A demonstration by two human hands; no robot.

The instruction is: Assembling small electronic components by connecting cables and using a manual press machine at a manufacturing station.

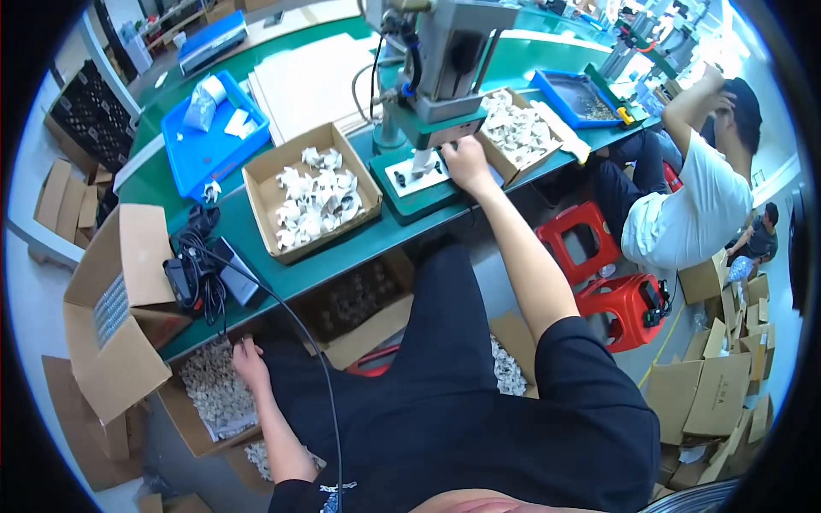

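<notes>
Presswork seems underway: right hand (467,163) beside grey-green metal press (443,84), left hand (250,363) at brown cardboard carton (181,419), grips undeterminable; next move likely needs finger clearance.

A factory workshop: a bench press (453,81) stands by the near edge of a long green tabletop (316,268), between open cartons (260,208) of small white parts (312,205); cardboard boxes (718,393) crowd the floor.

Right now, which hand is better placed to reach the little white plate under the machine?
Probably the right hand: it is up at the machine, close beside the white plate. The left hand looks worse placed: it is low, by the box of small pale pieces.
</notes>
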